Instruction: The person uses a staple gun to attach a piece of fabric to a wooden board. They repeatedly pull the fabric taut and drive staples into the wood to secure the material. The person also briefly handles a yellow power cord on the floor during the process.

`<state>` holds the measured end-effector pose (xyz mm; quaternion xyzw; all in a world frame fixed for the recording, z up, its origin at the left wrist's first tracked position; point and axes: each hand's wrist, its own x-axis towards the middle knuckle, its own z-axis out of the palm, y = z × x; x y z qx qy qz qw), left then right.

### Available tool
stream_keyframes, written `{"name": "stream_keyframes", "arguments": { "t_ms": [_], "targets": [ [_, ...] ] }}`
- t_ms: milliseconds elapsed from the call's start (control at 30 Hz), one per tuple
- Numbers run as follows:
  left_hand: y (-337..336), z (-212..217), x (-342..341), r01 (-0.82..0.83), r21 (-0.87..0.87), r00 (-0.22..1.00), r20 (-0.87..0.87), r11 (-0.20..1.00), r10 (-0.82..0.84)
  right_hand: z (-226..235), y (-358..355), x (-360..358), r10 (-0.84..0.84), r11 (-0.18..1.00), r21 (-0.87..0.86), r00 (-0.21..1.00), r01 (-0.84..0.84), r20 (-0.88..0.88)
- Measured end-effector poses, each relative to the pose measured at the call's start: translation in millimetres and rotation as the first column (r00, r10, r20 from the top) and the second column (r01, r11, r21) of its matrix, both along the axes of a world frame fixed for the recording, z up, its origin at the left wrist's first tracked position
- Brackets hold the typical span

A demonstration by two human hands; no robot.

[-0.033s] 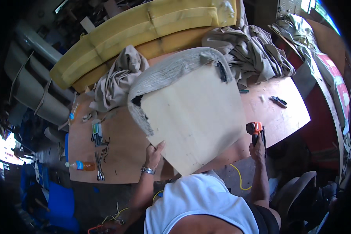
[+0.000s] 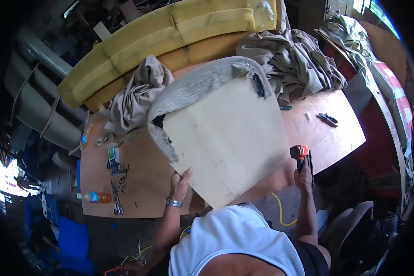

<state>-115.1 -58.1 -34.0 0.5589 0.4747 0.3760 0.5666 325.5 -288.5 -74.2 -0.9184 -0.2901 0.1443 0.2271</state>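
Left hand (image 2: 179, 185), fingers under board (image 2: 223, 138)

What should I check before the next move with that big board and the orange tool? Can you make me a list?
1. Left grip on the board: ok, thumb over its lower left edge.
2. Right grip around the tool: ok, wrapped on its handle.
3. Tool beside the board, not over it: ok, off to the right.
4. Fabric neat around the board: not ok, ragged, with dark patches showing.
5. Scissors away from the board: ok, on the table at the left.
6. Bottle standing up: cannot tell from this angle.
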Motion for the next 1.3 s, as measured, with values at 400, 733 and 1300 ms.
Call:
{"name": "stream_keyframes", "arguments": {
  "t_ms": [400,733,1300],
  "targets": [
    [-5,8,-10,0.082,0.197,0.855,-0.518,0.977,0.033,-50,75,64,-0.166,0.976,0.204,0.876,0.079,0.454],
    [20,15,-52,0.347,-0.149,0.932,-0.058,0.926,-0.359,117,228,-180,0.770,0.555,0.829,0.417,-0.065,-0.483],
    [201,87,-15,0.216,0.640,0.891,0.179,0.737,-0.417,218,310,-288,0.714,0.592,0.742,0.632,-0.315,-0.302]
  ]
}}
